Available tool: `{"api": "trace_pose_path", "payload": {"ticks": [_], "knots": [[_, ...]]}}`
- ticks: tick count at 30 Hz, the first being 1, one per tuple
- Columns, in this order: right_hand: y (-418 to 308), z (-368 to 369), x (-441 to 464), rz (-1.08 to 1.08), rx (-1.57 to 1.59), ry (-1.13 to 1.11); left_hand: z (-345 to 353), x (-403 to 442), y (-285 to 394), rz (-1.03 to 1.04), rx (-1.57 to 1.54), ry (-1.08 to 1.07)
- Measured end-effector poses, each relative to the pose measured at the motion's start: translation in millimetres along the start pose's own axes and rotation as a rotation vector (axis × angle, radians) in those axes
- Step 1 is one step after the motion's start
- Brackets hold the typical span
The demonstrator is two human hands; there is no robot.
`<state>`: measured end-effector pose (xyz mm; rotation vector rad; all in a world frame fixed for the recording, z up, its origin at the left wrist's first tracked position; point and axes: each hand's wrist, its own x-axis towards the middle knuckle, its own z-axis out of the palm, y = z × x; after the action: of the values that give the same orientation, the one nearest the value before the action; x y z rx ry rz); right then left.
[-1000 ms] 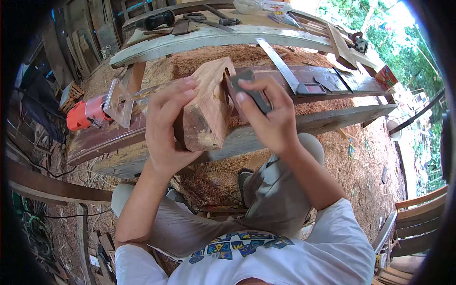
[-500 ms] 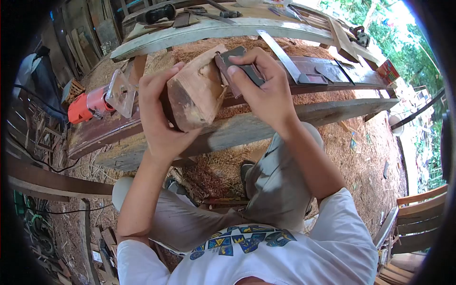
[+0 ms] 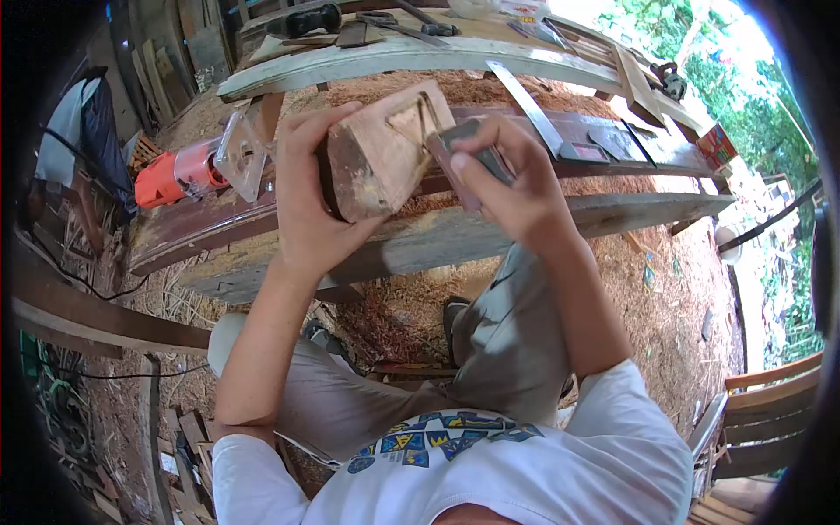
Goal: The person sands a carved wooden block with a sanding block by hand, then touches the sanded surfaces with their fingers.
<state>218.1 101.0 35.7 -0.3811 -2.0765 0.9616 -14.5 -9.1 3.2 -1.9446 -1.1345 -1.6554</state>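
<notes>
My left hand (image 3: 306, 197) wraps around a chunky block of pale wood (image 3: 376, 162), held up above the bench. A dark, triangular hollow or outline shows near the block's upper right end. In my right hand (image 3: 521, 188) is a sanding block (image 3: 449, 168), dark grey with a reddish-brown face, pinched between thumb and fingers. Its edge lies against or very close to the wood's right side; contact is hard to make out. My left fingertips are partly hidden behind the wood.
An orange power tool with a clear base (image 3: 179, 175) lies on the low bench (image 3: 201, 232) at left. A metal try square (image 3: 534, 109) rests on the bench at right. Behind, a plank table (image 3: 350, 63) carries a hammer (image 3: 429, 24) and other tools. Wood shavings (image 3: 647, 289) cover the ground.
The wood block has tilted, bringing its triangular hollow into fuller view. My right hand and the sanding block have shifted down and to the right along its side. The view has also moved slightly.
</notes>
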Motion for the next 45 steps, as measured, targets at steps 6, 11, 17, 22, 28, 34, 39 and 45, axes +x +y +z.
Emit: {"api": "trace_pose_path", "payload": {"ticks": [6, 11, 17, 22, 28, 34, 39, 45], "knots": [[5, 16, 18, 0.164, 0.223, 0.232, 4, -5, 0, -0.041, -0.093, 0.003], [23, 20, 1, -0.026, 0.126, 0.138, 1, -8, -9, -0.058, -0.09, 0.051], [19, 17, 11, -0.001, 0.08, 0.245, 2, -7, -2, -0.007, -0.082, 0.02], [23, 22, 0, -0.084, -0.013, 0.241, 2, -7, -3, 0.036, -0.079, -0.013], [17, 23, -3, -0.051, 0.037, 0.212, 5, -20, -8, 0.003, -0.064, 0.004], [34, 15, 13, -0.226, -0.079, 0.496, 13, -24, -11, 0.072, -0.188, -0.008], [32, 10, -4, -0.105, 0.047, 0.52, 10, -24, -12, 0.131, -0.135, 0.007], [23, 5, -15, 0.004, 0.163, 0.301, 12, -29, -10, 0.137, -0.09, -0.02]]}}
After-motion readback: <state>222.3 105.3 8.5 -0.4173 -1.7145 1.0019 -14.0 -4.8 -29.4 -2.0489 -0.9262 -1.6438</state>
